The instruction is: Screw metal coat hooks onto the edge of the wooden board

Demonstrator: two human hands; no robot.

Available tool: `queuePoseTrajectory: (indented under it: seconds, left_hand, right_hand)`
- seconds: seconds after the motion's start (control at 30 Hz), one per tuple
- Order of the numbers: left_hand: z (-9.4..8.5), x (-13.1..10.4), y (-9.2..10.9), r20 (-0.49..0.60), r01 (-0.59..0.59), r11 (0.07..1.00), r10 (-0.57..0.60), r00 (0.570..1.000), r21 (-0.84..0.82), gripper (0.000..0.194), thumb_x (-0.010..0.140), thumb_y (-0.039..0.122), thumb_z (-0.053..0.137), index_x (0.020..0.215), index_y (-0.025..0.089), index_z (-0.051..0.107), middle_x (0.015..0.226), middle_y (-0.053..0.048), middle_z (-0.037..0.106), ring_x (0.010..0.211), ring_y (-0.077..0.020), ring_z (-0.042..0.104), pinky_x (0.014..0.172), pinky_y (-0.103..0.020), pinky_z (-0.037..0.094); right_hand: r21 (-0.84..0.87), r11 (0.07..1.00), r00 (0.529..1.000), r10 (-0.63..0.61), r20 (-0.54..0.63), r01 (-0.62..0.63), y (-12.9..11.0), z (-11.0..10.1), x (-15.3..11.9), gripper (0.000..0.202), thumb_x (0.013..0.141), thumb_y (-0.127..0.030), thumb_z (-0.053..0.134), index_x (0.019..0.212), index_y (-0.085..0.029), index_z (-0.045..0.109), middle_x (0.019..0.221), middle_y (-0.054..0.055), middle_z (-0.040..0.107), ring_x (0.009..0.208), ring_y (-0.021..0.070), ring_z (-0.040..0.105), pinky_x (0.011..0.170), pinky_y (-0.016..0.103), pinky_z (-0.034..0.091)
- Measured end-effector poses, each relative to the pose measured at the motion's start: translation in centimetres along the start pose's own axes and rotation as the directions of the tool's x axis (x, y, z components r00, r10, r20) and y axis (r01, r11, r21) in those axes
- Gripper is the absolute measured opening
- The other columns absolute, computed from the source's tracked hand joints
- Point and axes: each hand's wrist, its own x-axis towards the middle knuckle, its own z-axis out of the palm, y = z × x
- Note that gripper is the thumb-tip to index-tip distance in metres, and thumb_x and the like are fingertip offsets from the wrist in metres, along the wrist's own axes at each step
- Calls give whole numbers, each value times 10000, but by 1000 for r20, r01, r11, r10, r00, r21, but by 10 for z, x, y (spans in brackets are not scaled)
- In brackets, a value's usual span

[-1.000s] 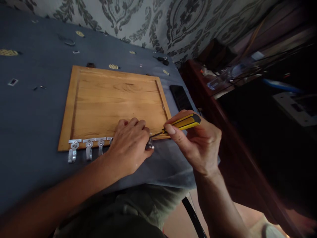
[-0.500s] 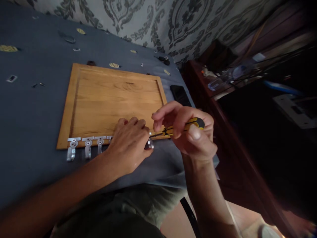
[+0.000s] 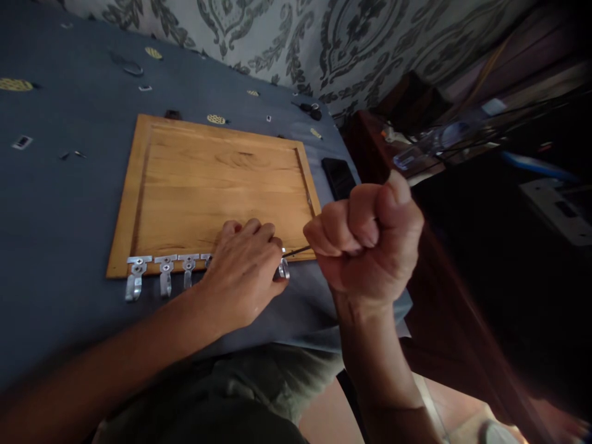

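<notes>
The right hand (image 3: 370, 231) is clenched round the screwdriver (image 3: 298, 251), hiding its handle; half a second ago those fingers were looser and yellow-black plastic showed. The thin steel shaft reaches a shiny curved hook (image 3: 284, 269) by the left hand (image 3: 245, 271), whose hidden fingertips leave its grip unclear. Similar bent hooks (image 3: 139, 269) overhang the near edge of the grained wooden board (image 3: 222, 179). Smooth blue-grey cloth (image 3: 60, 209) spreads wide leftward; a phone (image 3: 339, 177) lies near the right edge.
</notes>
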Motion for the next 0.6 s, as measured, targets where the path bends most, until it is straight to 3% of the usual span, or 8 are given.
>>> queuePoseTrajectory:
  seconds: [0.07, 0.13, 0.2, 0.37, 0.47, 0.6]
  left_hand:
    - [0, 0, 0, -3, 0, 1000, 0, 1000, 1, 207, 899, 380, 705, 906, 174, 686, 1006, -85, 670, 1072, -328, 605, 874, -497, 438]
    - [-1, 0, 0, 7, 5, 1000, -5, 1000, -4, 210, 895, 387, 707, 898, 178, 682, 1005, -83, 673, 1069, -325, 604, 879, -496, 435]
    - [-3, 0, 1, 24, 19, 1000, -19, 1000, -14, 218, 890, 402, 712, 880, 188, 677, 997, -79, 677, 1060, -321, 603, 882, -493, 434]
    - [-5, 1, 2, 23, 24, 1000, -24, 999, 0, 224, 881, 400, 730, 912, 182, 695, 1021, -88, 682, 1078, -319, 603, 890, -474, 433]
    - [-3, 0, 1, 13, 17, 1000, -18, 1000, 11, 226, 885, 396, 731, 925, 175, 703, 1023, -90, 688, 1075, -315, 607, 898, -470, 434]
    - [-1, 1, 1, 1, 11, 1000, -11, 1000, -2, 215, 895, 382, 722, 916, 169, 709, 1017, -90, 694, 1073, -316, 609, 900, -471, 435]
  right_hand:
    - [-141, 988, 981, -91, -169, 68, 1, 15, -8, 563, 987, -307, 605, 542, -231, 269, 512, -82, 121, 370, 76, 167, 328, 232, 183]
    - [-274, 953, 920, -219, -326, 130, 3, 28, -16, 567, 997, -309, 588, 538, -239, 263, 514, -72, 139, 377, 88, 181, 335, 259, 190]
    - [-355, 927, 885, -261, -385, 119, 4, 36, -22, 560, 1006, -337, 575, 537, -244, 283, 511, -62, 170, 389, 100, 203, 355, 283, 211]
    - [-331, 941, 938, -172, -300, 67, 1, 23, -19, 524, 1006, -478, 523, 567, -256, 343, 517, -51, 207, 413, 129, 274, 387, 293, 272]
    - [-342, 940, 970, -79, -231, -5, -1, 6, -15, 449, 1026, -508, 436, 651, -264, 399, 581, -32, 287, 465, 146, 313, 433, 300, 336]
    - [-387, 922, 981, -89, -171, 16, -1, -12, -20, 344, 1019, -480, 480, 755, -274, 558, 672, 2, 451, 571, 178, 468, 548, 337, 446]
